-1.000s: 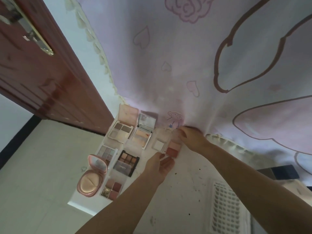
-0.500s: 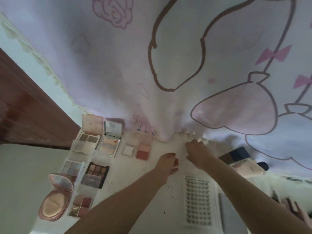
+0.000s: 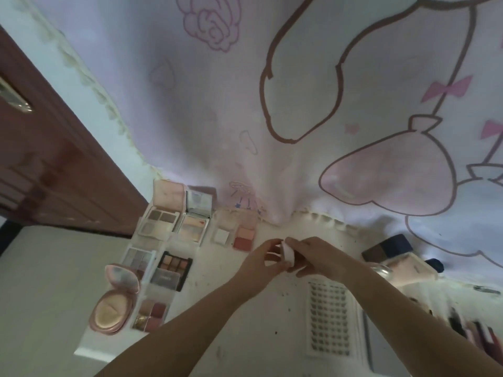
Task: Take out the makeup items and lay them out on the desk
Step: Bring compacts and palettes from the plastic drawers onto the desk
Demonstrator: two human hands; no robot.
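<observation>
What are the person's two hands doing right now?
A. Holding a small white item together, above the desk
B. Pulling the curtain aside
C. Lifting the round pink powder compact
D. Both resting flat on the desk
A: the left hand and the right hand meet around a small white item, while the round pink compact lies untouched at the desk's left edge.

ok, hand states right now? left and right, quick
Left hand: fingers curled round a small white item, holding it.
Right hand: pinching the same small white item from the other side.
</observation>
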